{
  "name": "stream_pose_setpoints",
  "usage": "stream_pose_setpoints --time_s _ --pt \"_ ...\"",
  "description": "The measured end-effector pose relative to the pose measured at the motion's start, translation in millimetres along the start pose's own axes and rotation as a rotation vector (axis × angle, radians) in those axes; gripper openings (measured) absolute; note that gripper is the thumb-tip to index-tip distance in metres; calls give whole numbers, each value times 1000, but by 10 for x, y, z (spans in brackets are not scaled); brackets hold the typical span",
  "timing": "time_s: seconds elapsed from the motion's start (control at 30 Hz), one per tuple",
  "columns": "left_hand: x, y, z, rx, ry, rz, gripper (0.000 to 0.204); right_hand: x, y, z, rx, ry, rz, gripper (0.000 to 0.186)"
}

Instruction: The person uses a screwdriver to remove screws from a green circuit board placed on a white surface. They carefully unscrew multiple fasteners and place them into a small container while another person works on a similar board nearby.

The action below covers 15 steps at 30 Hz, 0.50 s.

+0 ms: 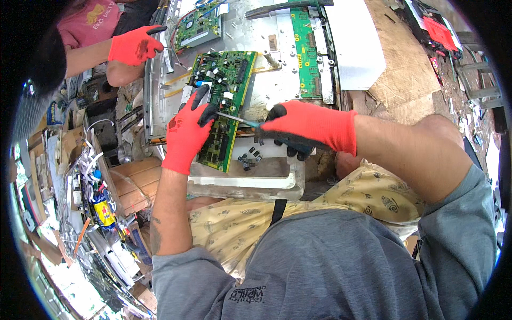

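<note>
A green circuit board [230, 80] crowded with small components lies tilted in front of me, over the near part of a large metal panel [266, 85]. My left hand [188, 130], in a red glove with dark fingertips, grips the board at its left side, with thumb and fingers over its face. My right hand [304, 128], gloved the same way, is closed around the handle of a screwdriver [237, 118]. The screwdriver's shaft points left across the board, and its tip is close to my left thumb. Small black parts [249, 159] lie loose just right of the board's lower end.
Another person's red-gloved hand [137, 45] reaches in at the upper left. A second board [200, 26] and a long green strip board [305, 53] are on the panel. Cardboard [402, 50] lies to the right. Cables and scrap [98, 186] crowd the left.
</note>
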<state>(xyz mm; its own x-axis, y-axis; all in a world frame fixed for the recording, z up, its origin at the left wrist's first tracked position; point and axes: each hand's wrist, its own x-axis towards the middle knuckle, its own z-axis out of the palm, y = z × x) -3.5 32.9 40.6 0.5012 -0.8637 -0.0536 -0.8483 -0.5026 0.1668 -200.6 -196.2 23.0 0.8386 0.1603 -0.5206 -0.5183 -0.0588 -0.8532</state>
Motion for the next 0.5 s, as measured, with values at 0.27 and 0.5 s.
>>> stream_pose_setpoints --time_s 0.27,0.5 --pt "24 44 -31 -34 -8 -49 44 -10 25 33 -517 220 -261 38" --pt "24 35 17 25 31 -18 47 16 -56 -17 143 -125 90 35"
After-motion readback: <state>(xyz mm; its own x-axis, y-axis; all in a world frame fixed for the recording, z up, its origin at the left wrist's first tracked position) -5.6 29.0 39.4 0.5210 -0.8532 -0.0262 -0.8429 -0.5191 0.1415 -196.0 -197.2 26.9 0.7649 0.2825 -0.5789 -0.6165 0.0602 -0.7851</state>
